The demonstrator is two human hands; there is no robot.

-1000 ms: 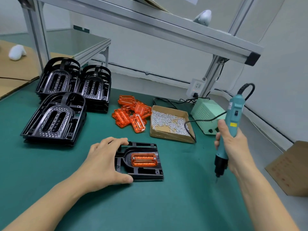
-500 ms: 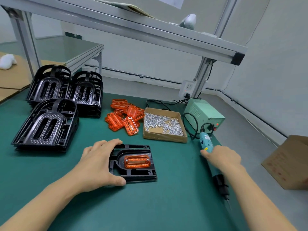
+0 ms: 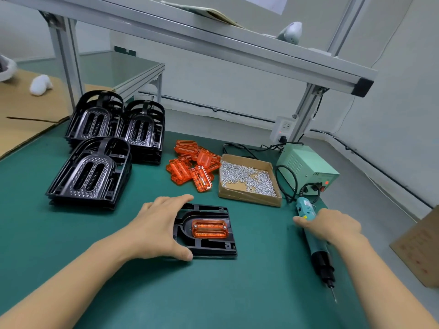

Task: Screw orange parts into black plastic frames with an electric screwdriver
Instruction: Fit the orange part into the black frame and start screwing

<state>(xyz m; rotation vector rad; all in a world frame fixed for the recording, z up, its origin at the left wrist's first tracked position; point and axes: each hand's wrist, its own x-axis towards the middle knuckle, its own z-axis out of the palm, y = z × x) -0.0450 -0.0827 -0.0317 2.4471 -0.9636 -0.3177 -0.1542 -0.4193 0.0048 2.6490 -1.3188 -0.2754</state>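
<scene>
A black plastic frame (image 3: pixel 213 248) lies flat on the green mat with an orange part (image 3: pixel 209 228) seated in its middle; two screw heads show at the part's ends. My left hand (image 3: pixel 156 229) grips the frame's left side, thumb at the near edge and fingers over the far edge. The teal electric screwdriver (image 3: pixel 320 260) lies on the mat to the right, its bit pointing toward me. Over its body arches my right hand (image 3: pixel 332 225), holding it, thumb stretched out to the left.
Loose orange parts (image 3: pixel 192 167) are piled behind the frame. A cardboard tray of screws (image 3: pixel 247 179) and a green power supply (image 3: pixel 306 167) stand at the back right. Stacks of black frames (image 3: pixel 90 172) fill the left. A cardboard box (image 3: pixel 418 245) sits off the right edge.
My right hand has brought the screwdriver down from upright and laid it flat on the mat. The left hand has stayed on the frame.
</scene>
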